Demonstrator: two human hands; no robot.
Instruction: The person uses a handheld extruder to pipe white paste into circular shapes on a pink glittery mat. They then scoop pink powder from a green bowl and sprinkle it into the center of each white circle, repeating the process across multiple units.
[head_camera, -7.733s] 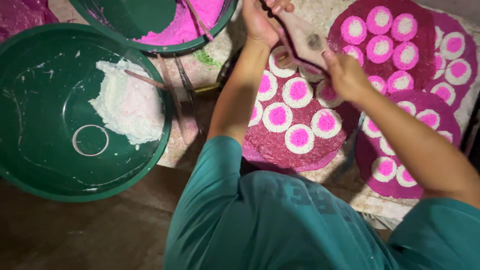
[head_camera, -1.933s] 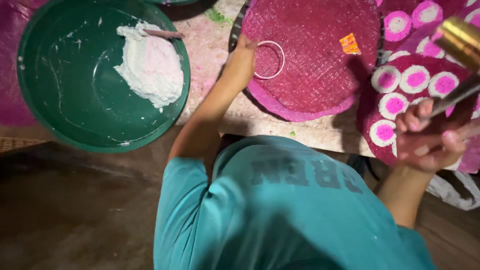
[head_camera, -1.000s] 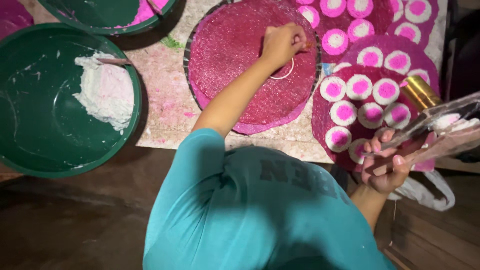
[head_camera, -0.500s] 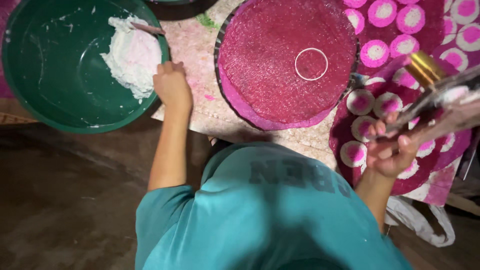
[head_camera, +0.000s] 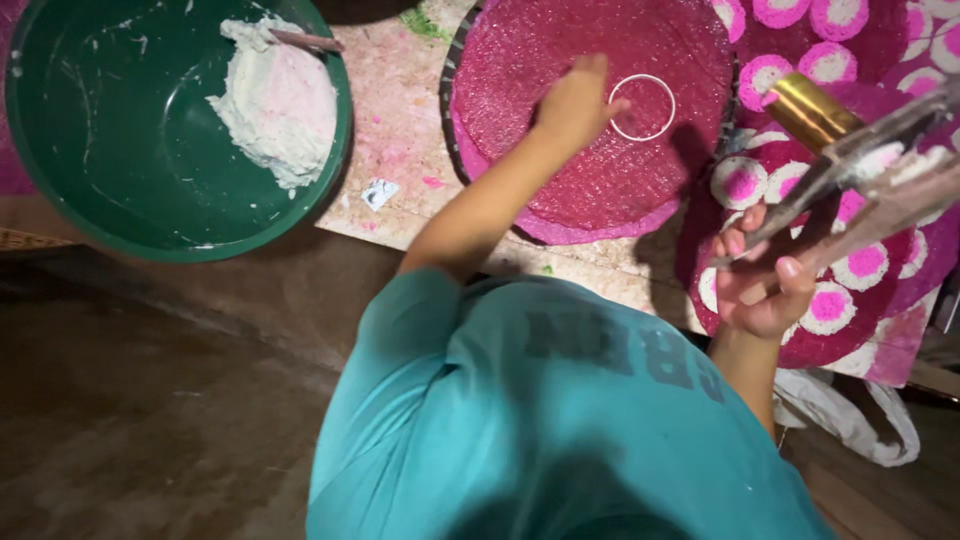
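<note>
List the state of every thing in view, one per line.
Left hand: beside the white ring, fingers on the mat.
White ring: flat on the pink woven mat, empty.
Right hand: gripping a metal tool.
Green basin: holds white dough.

**Camera setup: single head-worn view**

I have one view only, so there is no second view and no shared region to log. The camera sits on the head and looks almost straight down. The wearer's teal short-sleeved shirt (head_camera: 560, 420) fills the lower middle of the frame, close to the lens, with shoulders and both arms running upward into the picture. The work surface, a pale mat speckled with pink (head_camera: 400, 130), takes the upper half and lies farther off. The big round green plastic basin (head_camera: 120, 190) is cut by the top-left edge; the round magenta woven tray (head_camera: 560, 190) sits top centre. Bare brown floor (head_camera: 150, 400) covers the lower left. The right edge is blurred.
</note>
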